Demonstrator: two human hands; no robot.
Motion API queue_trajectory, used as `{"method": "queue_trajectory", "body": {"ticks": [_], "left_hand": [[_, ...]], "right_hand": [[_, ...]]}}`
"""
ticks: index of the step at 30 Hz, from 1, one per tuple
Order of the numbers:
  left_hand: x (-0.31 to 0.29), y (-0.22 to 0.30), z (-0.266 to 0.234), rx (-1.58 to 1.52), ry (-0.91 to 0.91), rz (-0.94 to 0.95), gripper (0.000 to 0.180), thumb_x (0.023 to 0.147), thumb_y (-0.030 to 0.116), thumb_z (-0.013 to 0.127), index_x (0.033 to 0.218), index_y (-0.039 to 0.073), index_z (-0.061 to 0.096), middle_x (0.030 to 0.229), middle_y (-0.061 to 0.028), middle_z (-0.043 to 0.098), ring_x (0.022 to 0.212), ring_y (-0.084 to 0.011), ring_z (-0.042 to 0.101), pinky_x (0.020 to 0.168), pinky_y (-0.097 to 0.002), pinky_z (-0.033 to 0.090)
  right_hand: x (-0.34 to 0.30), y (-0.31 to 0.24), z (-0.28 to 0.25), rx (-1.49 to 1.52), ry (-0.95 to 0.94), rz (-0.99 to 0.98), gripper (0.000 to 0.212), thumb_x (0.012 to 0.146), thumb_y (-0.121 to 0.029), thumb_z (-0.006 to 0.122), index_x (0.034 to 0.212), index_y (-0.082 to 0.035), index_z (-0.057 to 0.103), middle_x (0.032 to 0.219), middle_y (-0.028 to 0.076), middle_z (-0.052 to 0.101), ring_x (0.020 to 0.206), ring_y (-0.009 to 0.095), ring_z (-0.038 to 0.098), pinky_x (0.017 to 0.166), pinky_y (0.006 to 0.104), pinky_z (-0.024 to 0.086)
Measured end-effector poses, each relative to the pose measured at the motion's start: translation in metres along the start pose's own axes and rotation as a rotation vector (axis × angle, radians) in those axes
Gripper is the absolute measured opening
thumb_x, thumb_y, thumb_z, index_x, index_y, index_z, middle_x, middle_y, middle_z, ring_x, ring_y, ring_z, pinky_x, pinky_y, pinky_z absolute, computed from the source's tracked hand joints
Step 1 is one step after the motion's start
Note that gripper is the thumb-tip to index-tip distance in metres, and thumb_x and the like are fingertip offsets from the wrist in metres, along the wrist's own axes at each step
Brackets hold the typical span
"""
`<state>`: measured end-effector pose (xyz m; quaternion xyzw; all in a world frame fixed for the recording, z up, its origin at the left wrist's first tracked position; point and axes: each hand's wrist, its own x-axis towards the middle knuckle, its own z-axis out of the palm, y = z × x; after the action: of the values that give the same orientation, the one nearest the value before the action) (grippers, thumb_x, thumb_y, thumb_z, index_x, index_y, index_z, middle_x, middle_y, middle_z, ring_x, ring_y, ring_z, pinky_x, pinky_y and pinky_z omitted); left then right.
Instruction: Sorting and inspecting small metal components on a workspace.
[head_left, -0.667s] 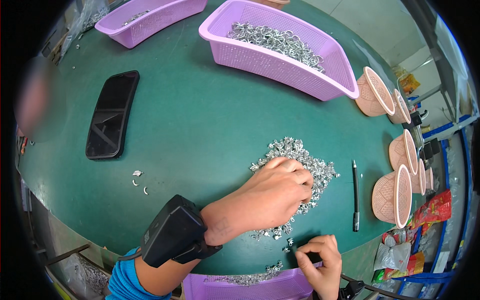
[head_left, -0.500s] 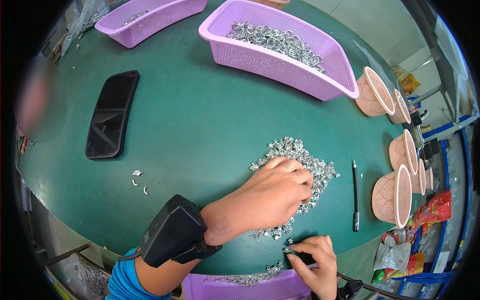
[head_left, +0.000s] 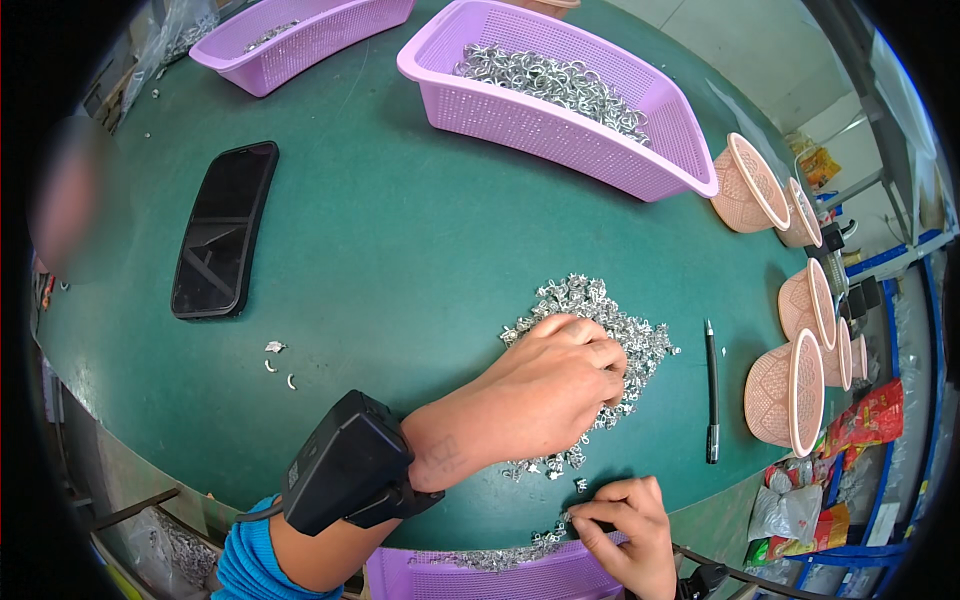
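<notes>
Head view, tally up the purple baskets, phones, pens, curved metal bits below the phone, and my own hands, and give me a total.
Purple baskets: 3
Phone: 1
Pen: 1
Curved metal bits: 2
Hands: 2
Total: 9

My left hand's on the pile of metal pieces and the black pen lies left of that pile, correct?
Not left: the head view shows the black pen lying right of the pile of small silver metal pieces. Your left hand is on that pile.
</notes>
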<state>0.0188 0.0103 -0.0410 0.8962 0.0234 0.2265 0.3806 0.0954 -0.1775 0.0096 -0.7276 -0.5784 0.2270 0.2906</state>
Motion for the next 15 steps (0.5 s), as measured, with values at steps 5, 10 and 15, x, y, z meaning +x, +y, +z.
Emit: {"method": "queue_trajectory", "body": {"ticks": [5, 10, 15], "left_hand": [[-0.002, -0.002, 0.001, 0.006, 0.002, -0.011, 0.012, 0.073, 0.008, 0.056, 0.084, 0.009, 0.062, 0.103, -0.0033, 0.054, 0.106, -0.0245, 0.044, 0.094, -0.0402, 0.031], [-0.001, -0.001, 0.001, -0.004, 0.006, 0.001, 0.012, 0.073, 0.008, 0.056, 0.084, 0.009, 0.061, 0.102, -0.0032, 0.054, 0.105, -0.0246, 0.044, 0.094, -0.0400, 0.031], [-0.002, -0.002, 0.002, -0.007, 0.021, 0.005, 0.012, 0.073, 0.008, 0.057, 0.084, 0.009, 0.061, 0.102, -0.0030, 0.054, 0.105, -0.0246, 0.045, 0.093, -0.0399, 0.032]], "right_hand": [[0.003, -0.002, 0.006, 0.044, 0.059, 0.056, 0.015, 0.068, -0.001, 0.067, 0.082, -0.005, 0.064, 0.082, 0.008, 0.056, 0.079, 0.025, 0.051, 0.071, 0.0319, 0.039], [0.007, 0.007, 0.017, -0.143, 0.258, 0.142, 0.020, 0.061, -0.002, 0.073, 0.079, -0.005, 0.063, 0.078, 0.006, 0.054, 0.075, 0.020, 0.048, 0.066, 0.0304, 0.038], [0.012, -0.002, 0.016, -0.074, 0.169, 0.067, 0.016, 0.065, -0.001, 0.069, 0.080, -0.005, 0.064, 0.079, 0.006, 0.055, 0.077, 0.022, 0.050, 0.068, 0.0304, 0.038]]}}
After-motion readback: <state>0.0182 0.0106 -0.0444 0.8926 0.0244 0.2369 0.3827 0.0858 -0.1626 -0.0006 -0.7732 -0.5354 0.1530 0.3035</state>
